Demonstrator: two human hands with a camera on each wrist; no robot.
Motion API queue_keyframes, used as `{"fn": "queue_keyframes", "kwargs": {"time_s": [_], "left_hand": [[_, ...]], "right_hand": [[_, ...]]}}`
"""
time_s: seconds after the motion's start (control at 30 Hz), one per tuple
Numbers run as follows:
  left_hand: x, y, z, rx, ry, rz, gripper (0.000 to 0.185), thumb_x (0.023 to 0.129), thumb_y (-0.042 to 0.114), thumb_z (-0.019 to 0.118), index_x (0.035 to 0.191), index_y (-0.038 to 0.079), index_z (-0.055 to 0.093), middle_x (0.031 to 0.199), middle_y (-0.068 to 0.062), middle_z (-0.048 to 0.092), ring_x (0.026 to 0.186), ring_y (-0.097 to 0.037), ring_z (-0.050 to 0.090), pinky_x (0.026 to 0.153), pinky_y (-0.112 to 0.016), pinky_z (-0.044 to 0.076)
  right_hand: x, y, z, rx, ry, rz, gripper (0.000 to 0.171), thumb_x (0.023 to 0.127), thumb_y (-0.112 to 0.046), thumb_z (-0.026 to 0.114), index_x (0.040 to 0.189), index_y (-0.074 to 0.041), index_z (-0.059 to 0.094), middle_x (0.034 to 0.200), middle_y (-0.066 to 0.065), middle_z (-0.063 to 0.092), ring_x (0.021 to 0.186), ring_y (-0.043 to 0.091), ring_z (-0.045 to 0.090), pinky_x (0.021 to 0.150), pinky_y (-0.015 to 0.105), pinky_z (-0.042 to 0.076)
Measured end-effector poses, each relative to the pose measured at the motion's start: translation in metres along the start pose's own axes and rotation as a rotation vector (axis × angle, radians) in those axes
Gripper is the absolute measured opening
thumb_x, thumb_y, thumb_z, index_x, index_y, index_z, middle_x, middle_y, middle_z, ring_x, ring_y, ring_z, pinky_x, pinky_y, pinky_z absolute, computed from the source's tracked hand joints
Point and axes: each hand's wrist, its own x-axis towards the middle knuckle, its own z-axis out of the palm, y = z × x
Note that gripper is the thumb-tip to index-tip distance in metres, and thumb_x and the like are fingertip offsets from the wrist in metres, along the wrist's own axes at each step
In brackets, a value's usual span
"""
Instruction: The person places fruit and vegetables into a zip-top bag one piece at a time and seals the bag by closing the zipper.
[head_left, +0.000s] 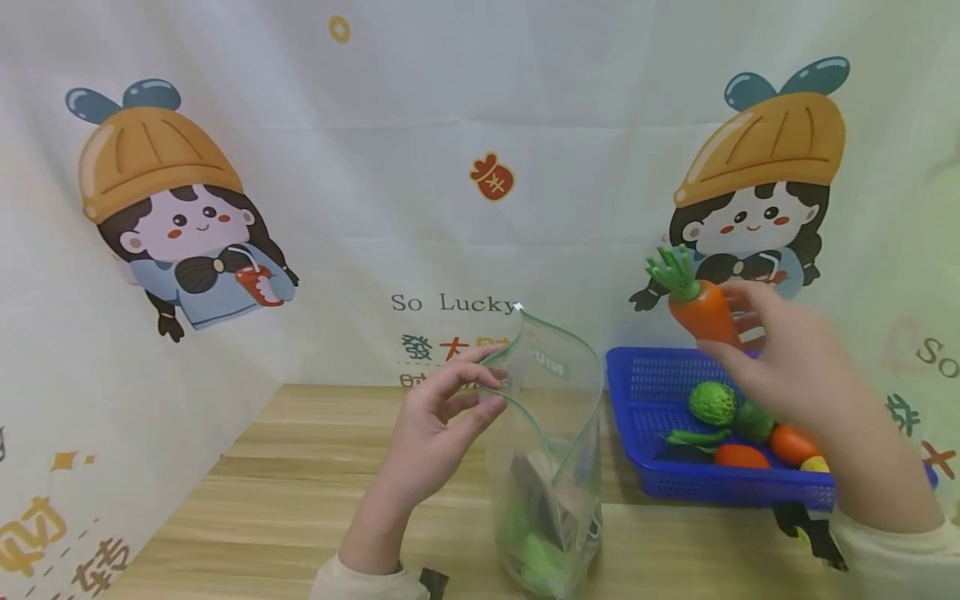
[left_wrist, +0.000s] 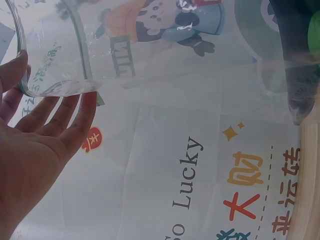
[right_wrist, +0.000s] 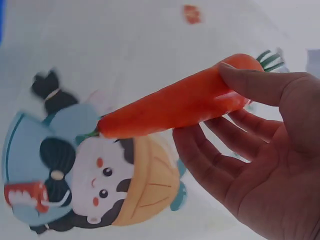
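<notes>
A toy carrot [head_left: 702, 313] with a green top is held up above the blue basket by my right hand [head_left: 795, 358]. In the right wrist view the thumb and fingers pinch the carrot [right_wrist: 175, 102] near its leafy end. My left hand [head_left: 438, 429] pinches the rim of a clear zip bag [head_left: 551, 400], whose mouth gapes. The bag stands upright on the table with green and dark items inside, blurred by the plastic. The left wrist view shows the thumb on one side of the bag's rim and fingers [left_wrist: 80, 112] along the other.
A blue basket [head_left: 712, 483] at the right holds several toy vegetables, among them a green ball-shaped one [head_left: 712, 403], green peppers [head_left: 697, 437] and a red-orange one [head_left: 741, 456]. The wooden table [head_left: 300, 483] meets a printed cloth backdrop [head_left: 390, 183] behind.
</notes>
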Motion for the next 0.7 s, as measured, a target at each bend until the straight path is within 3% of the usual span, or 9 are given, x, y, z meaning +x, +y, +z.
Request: {"fn": "queue_keyframes", "kwargs": {"time_s": [0.03, 0.07, 0.13, 0.17, 0.27, 0.37, 0.5, 0.6, 0.7], "left_hand": [[0.000, 0.000, 0.000, 0.001, 0.000, -0.001, 0.011, 0.099, 0.001, 0.072, 0.108, 0.002, 0.066, 0.156, -0.011, 0.059, 0.130, -0.037, 0.066, 0.104, -0.035, 0.061], [0.001, 0.000, 0.000, 0.002, 0.000, -0.003, 0.011, 0.099, 0.001, 0.072, 0.108, 0.002, 0.066, 0.156, -0.010, 0.059, 0.131, -0.037, 0.066, 0.104, -0.035, 0.061], [0.001, 0.000, 0.000, 0.004, -0.002, -0.010, 0.010, 0.099, 0.001, 0.072, 0.108, 0.003, 0.066, 0.156, -0.010, 0.059, 0.131, -0.034, 0.066, 0.105, -0.035, 0.061], [0.001, 0.000, 0.000, 0.006, -0.003, -0.010, 0.010, 0.099, 0.002, 0.072, 0.108, 0.003, 0.066, 0.157, -0.010, 0.059, 0.131, -0.033, 0.067, 0.105, -0.035, 0.061], [0.001, 0.000, 0.000, 0.008, -0.003, -0.013, 0.010, 0.099, 0.002, 0.072, 0.108, 0.003, 0.066, 0.157, -0.008, 0.059, 0.131, -0.032, 0.067, 0.105, -0.034, 0.061], [0.001, -0.002, 0.001, 0.007, 0.001, -0.005, 0.010, 0.099, 0.001, 0.071, 0.108, 0.003, 0.066, 0.156, -0.009, 0.059, 0.131, -0.035, 0.067, 0.106, -0.034, 0.061], [0.002, -0.004, 0.003, -0.001, 0.004, -0.006, 0.011, 0.099, 0.000, 0.072, 0.108, 0.001, 0.065, 0.157, -0.010, 0.058, 0.131, -0.037, 0.066, 0.104, -0.033, 0.061], [0.003, -0.006, 0.005, 0.000, 0.016, -0.013, 0.012, 0.099, 0.001, 0.072, 0.108, 0.000, 0.065, 0.158, -0.012, 0.057, 0.132, -0.033, 0.066, 0.103, -0.032, 0.062], [0.004, -0.007, 0.007, -0.013, 0.033, -0.013, 0.012, 0.098, 0.001, 0.073, 0.108, 0.000, 0.066, 0.159, -0.014, 0.056, 0.132, -0.036, 0.066, 0.102, -0.033, 0.062]], "right_hand": [[-0.007, -0.004, 0.002, 0.037, 0.043, -0.004, 0.061, 0.098, -0.018, 0.079, 0.148, 0.001, 0.051, 0.132, 0.031, 0.066, 0.107, 0.051, 0.071, 0.084, 0.046, 0.066], [-0.014, -0.007, 0.004, 0.081, 0.085, -0.013, 0.061, 0.096, -0.017, 0.080, 0.148, 0.000, 0.053, 0.131, 0.030, 0.067, 0.106, 0.051, 0.072, 0.082, 0.034, 0.067], [-0.026, -0.014, 0.008, 0.147, 0.158, -0.003, 0.061, 0.094, -0.017, 0.083, 0.147, -0.005, 0.056, 0.132, 0.026, 0.067, 0.106, 0.046, 0.073, 0.078, 0.012, 0.060], [-0.031, -0.017, 0.011, 0.181, 0.194, 0.000, 0.061, 0.094, -0.016, 0.084, 0.147, -0.006, 0.057, 0.133, 0.025, 0.067, 0.106, 0.037, 0.076, 0.077, 0.004, 0.055], [-0.040, -0.025, 0.019, 0.277, 0.284, 0.001, 0.063, 0.091, -0.013, 0.085, 0.148, -0.014, 0.059, 0.135, 0.017, 0.068, 0.105, 0.006, 0.074, 0.080, -0.003, 0.047], [-0.041, -0.035, 0.027, 0.375, 0.343, -0.004, 0.071, 0.092, -0.009, 0.084, 0.154, -0.022, 0.053, 0.136, -0.001, 0.068, 0.107, -0.016, 0.062, 0.085, -0.001, 0.051], [-0.040, -0.048, 0.036, 0.645, 0.443, -0.101, 0.082, 0.090, 0.009, 0.077, 0.159, -0.019, 0.042, 0.138, -0.007, 0.066, 0.117, -0.001, 0.070, 0.090, 0.010, 0.057], [-0.037, -0.059, 0.044, 0.955, 0.527, -0.256, 0.080, 0.087, 0.024, 0.068, 0.155, -0.008, 0.041, 0.141, 0.008, 0.066, 0.124, 0.014, 0.072, 0.095, 0.021, 0.061], [-0.036, -0.071, 0.052, 1.172, 0.616, -0.372, 0.075, 0.086, 0.029, 0.062, 0.151, -0.002, 0.039, 0.139, 0.016, 0.062, 0.125, 0.024, 0.072, 0.101, 0.028, 0.061]]}}
